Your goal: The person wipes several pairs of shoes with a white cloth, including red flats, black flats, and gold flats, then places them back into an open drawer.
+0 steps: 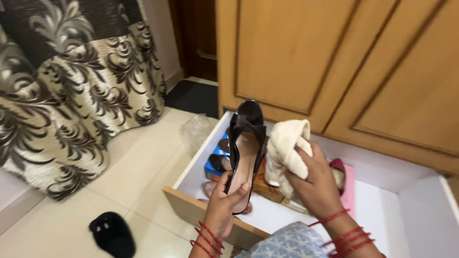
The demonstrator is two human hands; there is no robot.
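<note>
My left fingers (237, 195) grip a black shoe (245, 145); my right fingers (306, 160) clutch a cream cloth (286, 148) above the drawer (201, 162).

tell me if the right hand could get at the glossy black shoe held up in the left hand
Probably yes. The right hand grips a bunched cream cloth right beside the glossy black shoe, which the left hand holds up over the open white drawer. Nothing lies between cloth and shoe.

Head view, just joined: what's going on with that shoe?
A person holds a glossy black shoe up by its heel end in the left hand. The right hand grips a bunched cream cloth right beside it. Both are over an open white drawer with more footwear inside. Another black shoe lies on the tiled floor.
</note>
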